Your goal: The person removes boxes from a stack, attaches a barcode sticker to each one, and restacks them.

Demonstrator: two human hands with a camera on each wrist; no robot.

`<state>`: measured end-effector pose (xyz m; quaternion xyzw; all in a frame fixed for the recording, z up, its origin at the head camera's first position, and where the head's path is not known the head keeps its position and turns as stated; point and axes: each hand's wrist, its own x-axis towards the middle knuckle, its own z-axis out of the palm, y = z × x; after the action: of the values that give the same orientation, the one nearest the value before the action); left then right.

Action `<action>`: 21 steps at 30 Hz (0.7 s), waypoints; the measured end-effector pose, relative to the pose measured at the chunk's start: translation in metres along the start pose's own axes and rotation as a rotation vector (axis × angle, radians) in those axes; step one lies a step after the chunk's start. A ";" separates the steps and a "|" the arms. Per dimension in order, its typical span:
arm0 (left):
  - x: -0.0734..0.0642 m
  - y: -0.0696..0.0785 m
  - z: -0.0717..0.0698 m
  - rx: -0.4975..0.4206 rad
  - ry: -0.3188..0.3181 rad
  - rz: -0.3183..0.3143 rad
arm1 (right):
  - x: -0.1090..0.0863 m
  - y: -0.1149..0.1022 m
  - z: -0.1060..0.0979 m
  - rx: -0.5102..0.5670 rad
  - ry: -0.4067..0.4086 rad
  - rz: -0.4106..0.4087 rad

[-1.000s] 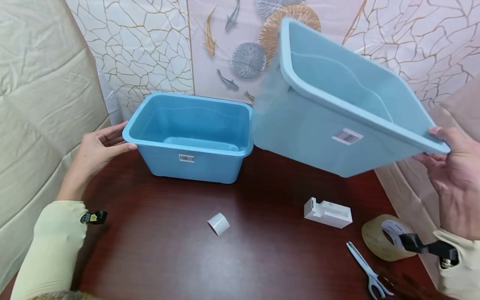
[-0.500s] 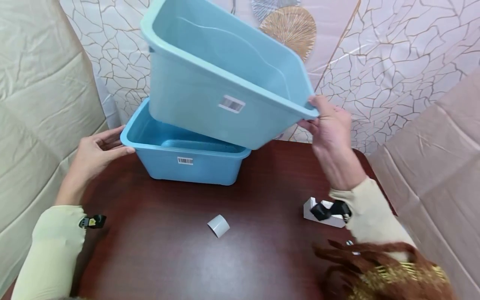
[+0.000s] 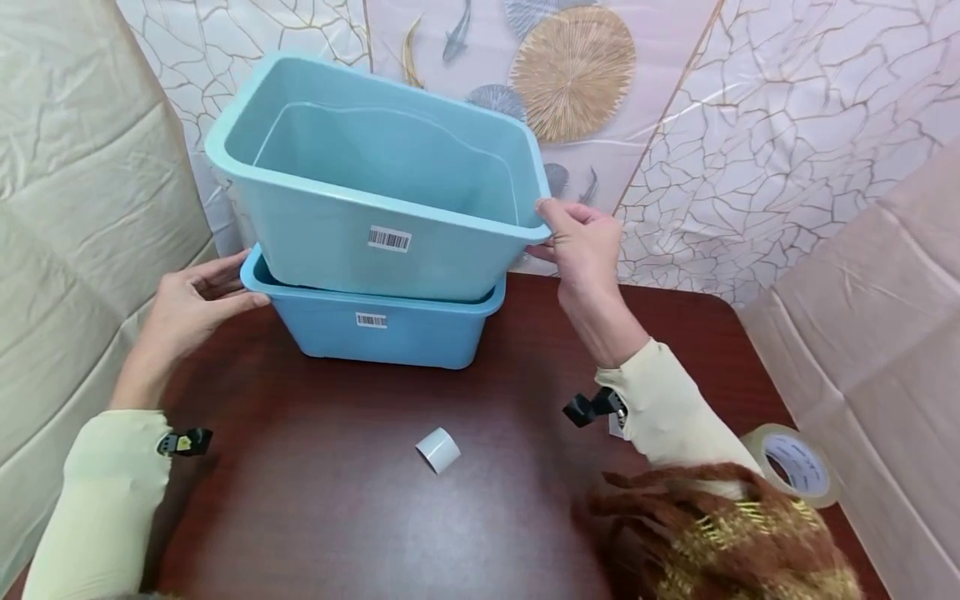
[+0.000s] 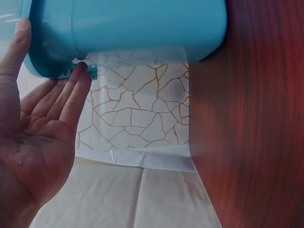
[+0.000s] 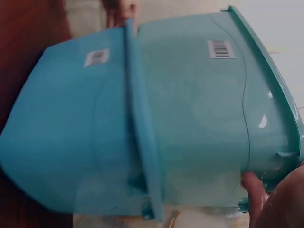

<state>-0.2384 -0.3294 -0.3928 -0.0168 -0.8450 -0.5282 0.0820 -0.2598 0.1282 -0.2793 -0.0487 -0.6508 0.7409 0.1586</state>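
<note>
A blue plastic bin (image 3: pixel 322 333) with a barcode label stands on the dark red-brown table. My left hand (image 3: pixel 187 308) holds its left end, thumb at the front corner and fingers at the rim, as the left wrist view also shows. Above it, a lighter blue-green bin (image 3: pixel 315 225) sits partly inside the lower one, tilted, its left end raised. My right hand (image 3: pixel 588 254) pinches the right front corner of that upper bin's rim. In the right wrist view the upper bin's base (image 5: pixel 190 118) is within the lower bin's rim (image 5: pixel 147 142).
A small white curved piece (image 3: pixel 438 451) lies mid-table. On the right, a tape roll (image 3: pixel 802 467) lies near the edge, and a white block (image 3: pixel 616 423) is mostly hidden by the right sleeve (image 3: pixel 675 408). Brown and gold fringe (image 3: pixel 735 542) covers the lower right.
My right hand has brought the upper bin leftward from the right, over the lower bin, and lowered it into the opening. The left hand and lower bin stay almost in place.
</note>
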 end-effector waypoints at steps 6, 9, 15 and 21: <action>-0.001 0.000 -0.002 0.023 0.011 -0.007 | -0.002 0.020 0.009 -0.075 -0.073 0.019; 0.001 0.000 -0.001 0.038 0.009 0.002 | -0.005 0.025 0.010 -0.173 -0.126 0.042; 0.003 -0.001 0.003 0.076 -0.001 0.026 | -0.007 0.026 -0.001 -0.282 -0.292 0.118; -0.012 0.006 0.005 0.247 -0.007 0.081 | -0.020 0.031 -0.025 -0.361 -0.375 0.029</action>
<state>-0.2260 -0.3219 -0.3916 -0.0425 -0.9026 -0.4161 0.1020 -0.2391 0.1432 -0.3159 0.0527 -0.7899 0.6109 0.0133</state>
